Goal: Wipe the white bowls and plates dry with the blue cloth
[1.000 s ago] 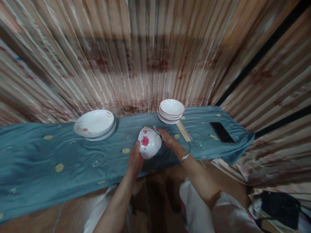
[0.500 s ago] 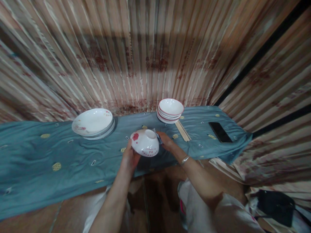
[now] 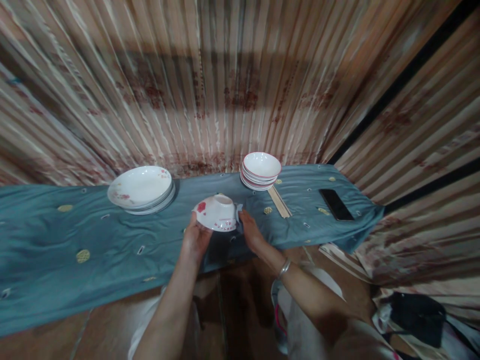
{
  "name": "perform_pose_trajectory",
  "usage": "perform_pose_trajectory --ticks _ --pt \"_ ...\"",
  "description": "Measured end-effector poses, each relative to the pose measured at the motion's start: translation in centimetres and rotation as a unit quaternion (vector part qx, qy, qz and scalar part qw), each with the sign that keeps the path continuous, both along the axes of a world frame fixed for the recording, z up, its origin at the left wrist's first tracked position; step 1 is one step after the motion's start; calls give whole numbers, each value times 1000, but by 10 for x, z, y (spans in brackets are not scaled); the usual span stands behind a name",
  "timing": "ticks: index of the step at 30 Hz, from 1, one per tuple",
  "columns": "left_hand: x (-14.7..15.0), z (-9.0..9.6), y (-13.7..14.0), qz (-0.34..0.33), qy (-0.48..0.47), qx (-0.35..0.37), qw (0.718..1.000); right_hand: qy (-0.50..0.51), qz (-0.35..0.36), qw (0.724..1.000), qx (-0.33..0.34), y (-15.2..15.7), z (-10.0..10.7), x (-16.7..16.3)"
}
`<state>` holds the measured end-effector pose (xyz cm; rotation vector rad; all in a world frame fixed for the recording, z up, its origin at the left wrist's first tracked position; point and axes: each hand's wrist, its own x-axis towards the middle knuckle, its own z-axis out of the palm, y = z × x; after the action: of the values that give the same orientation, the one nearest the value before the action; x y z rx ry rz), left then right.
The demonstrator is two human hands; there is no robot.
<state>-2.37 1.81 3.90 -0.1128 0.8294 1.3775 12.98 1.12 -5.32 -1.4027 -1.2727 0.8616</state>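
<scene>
A white bowl (image 3: 216,214) with a red flower and red lettering hangs upside down over the cloth-covered table, its foot facing up. My left hand (image 3: 195,236) is closed on its left edge, the fingers partly hidden by the bowl. At the bowl's right side, my right hand (image 3: 250,231) pinches a small grey-blue cloth (image 3: 239,212) against the rim. Behind the bowl, to the right, a stack of white bowls (image 3: 261,172) with red rims stands upright.
Several white floral plates (image 3: 141,189) are stacked on the left of the teal tablecloth (image 3: 120,237). Chopsticks (image 3: 279,202) lie beside the bowl stack, and a black phone (image 3: 336,204) rests farther right. A pleated curtain (image 3: 225,85) hangs behind the table. A dark bag (image 3: 418,317) sits at lower right.
The bowl has tilted and shifted slightly left, its foot now seen more side-on. My right hand and the cloth have slid lower along its right side.
</scene>
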Motion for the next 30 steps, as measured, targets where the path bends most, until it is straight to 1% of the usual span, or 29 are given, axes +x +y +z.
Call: perform_pose_trajectory --ticks 2,4,8,11,14,17,20,25,27,30 --pt "4 5 -1 6 1 -4 1000 24 -34 998 -39 -7 2 -6" --pt "8 10 -3 9 0 -3 1000 32 -44 997 -52 -14 7 -11" --pt "12 13 -3 8 -6 -3 1000 -51 -27 998 -40 -29 15 -20" --pt "11 8 -1 9 -3 -4 1000 -116 -1 993 2 -40 16 -26" --pt "8 2 1 6 3 -2 1000 -157 24 986 59 -50 16 -30" --pt "7 0 2 12 2 8 1000 -200 44 974 93 -57 20 -31" --pt "8 2 2 12 6 13 1000 -260 68 955 127 -61 23 -31" --pt "11 -1 -1 0 14 7 1000 -353 111 905 209 -57 28 -29" --pt "12 -5 -3 -19 18 15 1000 -380 127 888 226 -54 31 -28" --pt "14 -11 -6 -36 45 25 998 -410 155 869 230 -50 40 -28"
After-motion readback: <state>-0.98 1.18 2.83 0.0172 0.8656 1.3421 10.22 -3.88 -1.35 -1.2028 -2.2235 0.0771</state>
